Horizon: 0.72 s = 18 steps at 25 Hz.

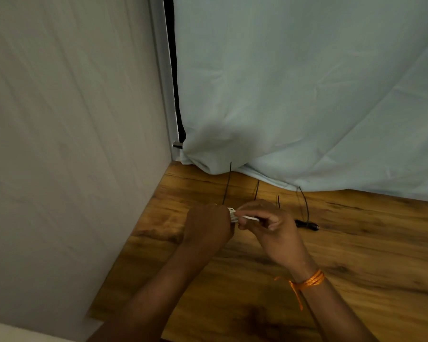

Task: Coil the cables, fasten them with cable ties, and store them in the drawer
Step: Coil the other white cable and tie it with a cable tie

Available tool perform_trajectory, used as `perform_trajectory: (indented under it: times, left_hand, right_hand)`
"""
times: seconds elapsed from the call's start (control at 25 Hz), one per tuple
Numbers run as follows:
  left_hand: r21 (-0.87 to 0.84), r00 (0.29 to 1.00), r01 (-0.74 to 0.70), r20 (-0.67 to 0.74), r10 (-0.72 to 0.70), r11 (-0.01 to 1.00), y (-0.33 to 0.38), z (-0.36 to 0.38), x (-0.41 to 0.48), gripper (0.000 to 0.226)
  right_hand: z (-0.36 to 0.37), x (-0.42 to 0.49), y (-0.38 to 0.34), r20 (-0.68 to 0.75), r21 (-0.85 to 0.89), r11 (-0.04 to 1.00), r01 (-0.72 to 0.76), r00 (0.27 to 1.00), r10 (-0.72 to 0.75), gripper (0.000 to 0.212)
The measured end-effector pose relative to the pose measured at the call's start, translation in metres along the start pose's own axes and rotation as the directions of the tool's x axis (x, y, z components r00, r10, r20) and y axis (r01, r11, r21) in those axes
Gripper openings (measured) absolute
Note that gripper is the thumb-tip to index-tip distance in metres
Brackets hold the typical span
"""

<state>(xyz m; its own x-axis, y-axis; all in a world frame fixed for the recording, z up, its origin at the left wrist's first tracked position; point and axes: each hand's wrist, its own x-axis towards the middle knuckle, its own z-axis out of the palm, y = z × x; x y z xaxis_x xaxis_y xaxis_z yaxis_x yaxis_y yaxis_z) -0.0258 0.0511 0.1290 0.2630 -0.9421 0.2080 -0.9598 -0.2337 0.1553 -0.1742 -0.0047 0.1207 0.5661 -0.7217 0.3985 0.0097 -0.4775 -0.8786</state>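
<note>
Nearest the camera, both forearms reach forward over the wooden bench [356,243]. An orange thread band [309,280] is knotted round the right wrist, its loose end hanging down.

The left hand [208,225] is turned back-up, its fingers curled round one end of a small bundle of white cable [234,215]. This grip looks meant to clamp the loops flat so they cannot spring apart. The right hand [269,227] meets it from the other side and pinches the white strands between thumb and forefinger, with the other fingers folded loosely beneath. Both hands hold the bundle just above the bench, probably so that a tie can pass all the way round it.

A black cable tie [229,183] rises straight up from behind the left hand. It appears to belong to the bundle, but whether it is already threaded is hidden by the knuckles. The cable seems coiled and the fastening in progress.

Just beyond the hands, more loose ties [257,191] lie on the bench within easy reach. To the right lies a black cable [307,224] with a thin black strip curving up from it; I cannot tell whether that one is tied.

Farthest off, a pale blue cloth [307,95] hangs down to the bench, and a white panel [72,119] closes the left side. No drawer is in view.
</note>
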Motion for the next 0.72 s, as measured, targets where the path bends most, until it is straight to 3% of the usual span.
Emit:
perform_trajectory:
  times: [0.08,0.12,0.2,0.28,0.36,0.52,0.72]
  left_hand:
    - [-0.107,0.997,-0.069,0.018,0.072,0.992,-0.003,0.001,0.001,0.022]
    - [-0.257,0.993,-0.095,0.037,0.108,0.962,-0.005,0.001,0.001,0.022]
    - [-0.605,0.984,-0.068,0.092,0.154,0.794,-0.009,0.000,0.001,0.036]
    - [-0.771,0.982,-0.044,0.085,0.171,0.636,-0.011,-0.002,-0.001,0.055]
    - [-0.820,0.987,-0.074,0.019,0.157,0.567,-0.009,-0.001,-0.003,0.055]
    - [-0.743,0.958,-0.287,-0.217,0.188,0.605,-0.006,0.003,-0.004,0.039]
    - [-0.840,0.949,-0.309,-0.305,0.081,0.446,-0.002,0.001,-0.003,0.020]
  right_hand:
    - [0.000,-0.002,-0.001,-0.048,0.056,0.997,-0.058,0.997,0.061,0.014]
    - [0.001,-0.003,-0.001,-0.079,0.080,0.993,-0.091,0.992,0.097,0.015]
    - [0.001,-0.004,-0.002,-0.154,0.143,0.974,-0.174,0.968,0.196,0.018]
    - [-0.002,-0.004,-0.002,-0.203,0.232,0.941,-0.247,0.934,0.295,0.019]
    - [-0.004,-0.003,-0.004,-0.207,0.293,0.914,-0.280,0.915,0.346,0.016]
    - [-0.005,-0.001,-0.011,-0.192,0.402,0.864,-0.305,0.894,0.405,0.014]
    - [-0.007,0.000,-0.017,-0.176,0.459,0.843,-0.281,0.901,0.396,0.014]
